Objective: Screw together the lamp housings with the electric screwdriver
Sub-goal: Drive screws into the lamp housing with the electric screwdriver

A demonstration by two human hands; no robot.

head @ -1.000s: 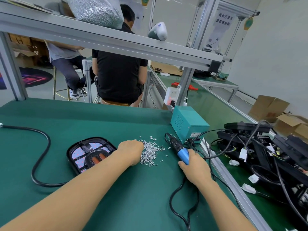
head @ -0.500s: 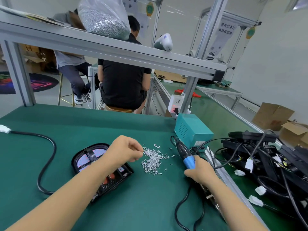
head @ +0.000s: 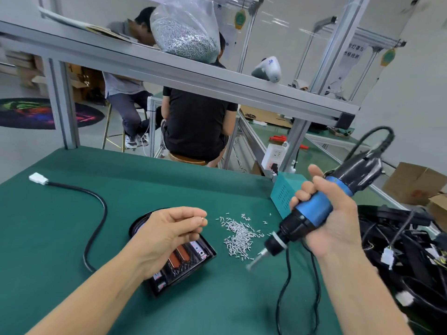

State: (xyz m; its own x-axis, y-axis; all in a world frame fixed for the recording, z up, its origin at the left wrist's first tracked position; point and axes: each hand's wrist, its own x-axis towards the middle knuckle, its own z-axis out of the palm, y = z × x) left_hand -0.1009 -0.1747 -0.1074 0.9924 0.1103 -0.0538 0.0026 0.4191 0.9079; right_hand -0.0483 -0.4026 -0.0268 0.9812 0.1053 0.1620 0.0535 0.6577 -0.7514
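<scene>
While the black lamp housing (head: 191, 257) lies flat on the green bench mat (head: 121, 189), partly hidden beneath the left hand (head: 169, 228), its long axis runs from far-left to near-right. The left hand hovers directly over it, thumb and forefinger pinching what looks like one small screw. The right hand (head: 331, 218), well to the right, grips the blue electric screwdriver (head: 312, 213), bit angled down-left toward the housing. A loose pile of screws (head: 238, 234) lies between them. The left hand is nearer.
</scene>
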